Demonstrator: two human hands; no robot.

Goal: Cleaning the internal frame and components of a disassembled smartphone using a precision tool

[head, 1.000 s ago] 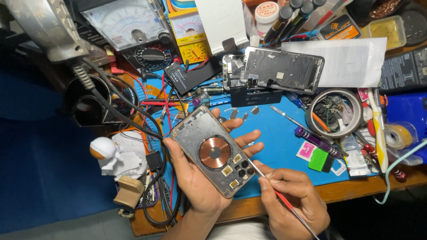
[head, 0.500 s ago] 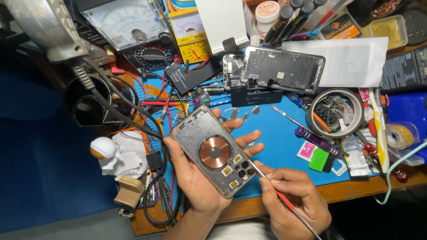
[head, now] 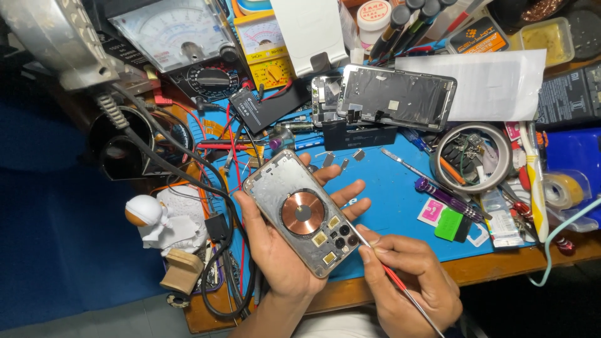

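Stripped phone rear housing (head: 302, 213) w/ copper charging coil (head: 303, 213) lies face-up in left hand (head: 282, 250), fingers wrapped under its edges, above the blue mat (head: 388, 188). Right hand (head: 410, 281) pinches a red-handled pry tool (head: 400, 289), tip at the housing's camera corner. Prob. light, rigid, glass-backed so fragile; best gripped by side rails. Count: 1 housing, 1 coil, 1 separate screen assembly (head: 395, 95), 2 analog multimeters (head: 178, 40).

My right hand (head: 410, 281) is cut off by the bottom edge, as is the tool's (head: 400, 289) handle. My left hand's (head: 282, 247) palm hides behind the phone shell (head: 300, 213). The meter (head: 172, 40) is cropped at the top.
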